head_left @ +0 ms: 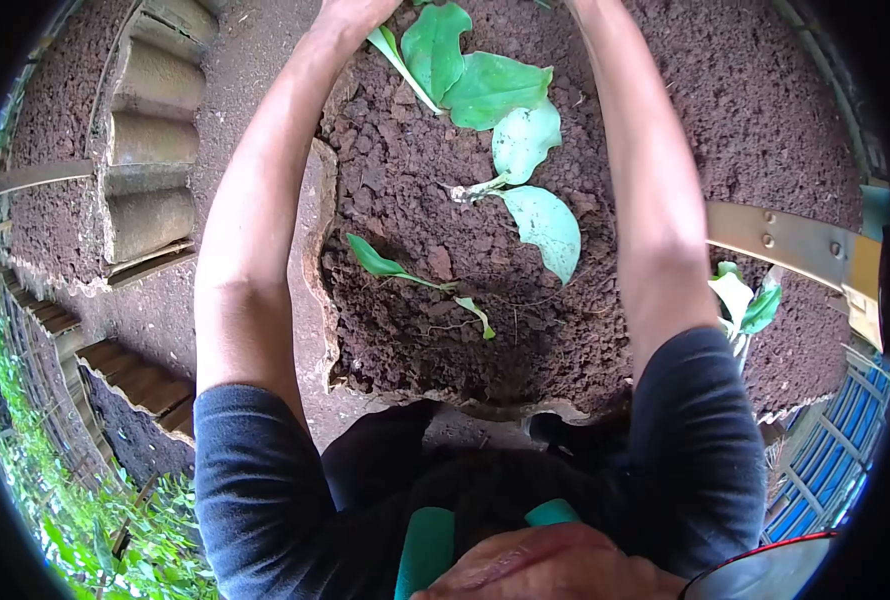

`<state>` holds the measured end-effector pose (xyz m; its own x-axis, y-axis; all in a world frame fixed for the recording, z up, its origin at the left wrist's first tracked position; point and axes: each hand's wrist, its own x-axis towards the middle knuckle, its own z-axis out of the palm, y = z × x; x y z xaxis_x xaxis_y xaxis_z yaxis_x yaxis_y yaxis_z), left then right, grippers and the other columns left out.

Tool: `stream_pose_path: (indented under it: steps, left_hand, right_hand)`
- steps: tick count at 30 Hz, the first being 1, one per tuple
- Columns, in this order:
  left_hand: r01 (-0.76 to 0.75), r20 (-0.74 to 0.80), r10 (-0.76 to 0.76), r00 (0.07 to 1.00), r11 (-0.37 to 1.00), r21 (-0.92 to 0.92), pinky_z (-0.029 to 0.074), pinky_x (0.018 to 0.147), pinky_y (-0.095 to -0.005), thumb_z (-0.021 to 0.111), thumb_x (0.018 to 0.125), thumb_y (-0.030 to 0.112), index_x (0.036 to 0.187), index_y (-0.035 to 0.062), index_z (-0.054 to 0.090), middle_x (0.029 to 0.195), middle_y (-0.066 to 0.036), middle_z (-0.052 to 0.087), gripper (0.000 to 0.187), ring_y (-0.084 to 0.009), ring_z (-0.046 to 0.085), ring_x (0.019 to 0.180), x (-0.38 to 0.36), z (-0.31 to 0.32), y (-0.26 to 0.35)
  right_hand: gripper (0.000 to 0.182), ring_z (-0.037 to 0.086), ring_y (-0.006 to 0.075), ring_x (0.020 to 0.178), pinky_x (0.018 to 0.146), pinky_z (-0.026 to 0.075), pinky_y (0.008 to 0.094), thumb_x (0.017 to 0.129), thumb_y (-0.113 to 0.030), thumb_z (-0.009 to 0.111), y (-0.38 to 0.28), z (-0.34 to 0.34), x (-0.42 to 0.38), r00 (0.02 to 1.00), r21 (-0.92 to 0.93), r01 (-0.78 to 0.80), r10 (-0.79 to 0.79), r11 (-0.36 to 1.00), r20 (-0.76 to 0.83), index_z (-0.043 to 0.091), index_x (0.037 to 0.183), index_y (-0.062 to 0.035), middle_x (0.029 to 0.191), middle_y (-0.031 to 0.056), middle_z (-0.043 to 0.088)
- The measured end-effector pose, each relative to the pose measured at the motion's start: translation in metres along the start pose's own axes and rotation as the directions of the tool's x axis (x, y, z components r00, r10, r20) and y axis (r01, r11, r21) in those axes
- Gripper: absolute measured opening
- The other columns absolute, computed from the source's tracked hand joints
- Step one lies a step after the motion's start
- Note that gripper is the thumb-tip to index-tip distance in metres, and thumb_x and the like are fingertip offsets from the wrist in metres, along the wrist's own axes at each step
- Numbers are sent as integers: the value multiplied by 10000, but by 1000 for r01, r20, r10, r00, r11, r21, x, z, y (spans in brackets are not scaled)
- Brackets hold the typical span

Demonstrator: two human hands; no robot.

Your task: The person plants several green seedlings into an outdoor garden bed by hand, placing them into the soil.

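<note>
Here, the middle of the view is filled by a raised bed (329, 310), walled with wavy sheet and packed with loose, crumbly brown soil (555, 350). It is flanked on the right by another soil-filled bed (785, 130) and on the left by a third (50, 225), edged with grey corrugated sheet (155, 150). Dark soil is also held in a smaller box (135, 425) at lower left. The middle bed is spanned by two arms, sleeved in dark cloth. The left hand (362, 8) is mostly cut off at the top edge, just beside a broad-leaved plant (490, 92); whether its grip is closed on anything cannot be told. The right hand is hidden past the same edge, its grip unseen. On the middle bed's soil, a pale-leaved plant (545, 225) is laid with its base exposed, and nearby are strewn a small green seedling (375, 258) and a tiny shoot (480, 318).
</note>
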<state>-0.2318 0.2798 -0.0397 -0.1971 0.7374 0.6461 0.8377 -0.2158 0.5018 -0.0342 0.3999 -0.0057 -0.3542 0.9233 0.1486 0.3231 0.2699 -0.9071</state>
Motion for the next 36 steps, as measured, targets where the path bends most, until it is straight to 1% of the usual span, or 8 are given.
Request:
stream_pose_path:
  steps: [2,3,7,12,18,22,27,36]
  left_hand:
    - [304,124,-279,952,904,-301,545,819,-421,843,799,280,1102,-35,724,990,-181,705,453,-277,679,885,-7,-37,36]
    - [312,-55,-327,943,932,-186,552,801,-414,826,809,249,1091,-35,729,899,-166,719,412,-281,696,846,-27,-38,38]
    - [381,-27,-380,925,924,42,512,798,-506,680,896,357,1209,-33,662,1100,-220,579,501,-339,607,957,-102,-102,113]
    - [345,315,-325,892,939,-8,525,761,-245,697,901,-13,1071,-20,689,1101,-95,613,169,-151,633,944,-188,-178,211]
    - [558,328,-453,829,716,-419,477,702,-228,745,916,0,864,-2,667,859,-25,647,94,-72,569,752,-193,-229,320]
    - [455,350,-355,867,850,-265,427,637,-243,763,920,29,755,28,626,796,-8,628,214,-51,525,716,-180,-222,356]
    - [58,457,-56,888,998,9,471,718,-474,739,886,174,901,-41,729,816,-218,628,216,-369,628,774,-168,-173,376]
    - [256,618,-221,755,966,32,535,765,-510,763,854,294,896,-23,747,852,-266,699,320,-427,696,771,-230,-94,329]
  right_hand:
    - [285,743,363,858,798,593,427,813,-47,542,29,-20,-31,934,-574,54,-244,817,-260,761,976,36,890,252,746]
    - [329,697,408,955,891,559,449,810,-70,569,19,-24,-50,960,-639,-222,49,736,-276,738,1080,16,1022,256,733]
    - [278,736,358,993,933,561,408,825,-169,646,-5,-6,-93,984,-651,-179,122,738,-132,764,1008,5,1006,261,740]
    - [367,660,365,1204,1073,499,414,820,-134,609,1,30,-82,977,-238,-214,211,947,-39,751,1135,-10,1211,225,715]
    - [370,697,332,1120,1031,522,391,835,-81,553,-2,-13,-183,950,-336,141,-223,931,-219,764,1138,-77,1155,180,739]
    - [251,729,387,975,936,566,484,819,-115,630,-50,-76,-313,940,-241,-185,100,953,-325,803,1000,-99,1043,178,758]
    - [199,749,376,930,855,603,477,858,-145,612,-56,-197,-393,941,-749,-336,225,570,-251,752,954,-41,953,189,762]
    - [331,683,412,1160,1005,546,490,907,-200,612,65,-294,-425,745,-662,-658,433,358,-507,749,1160,-37,1238,246,702]
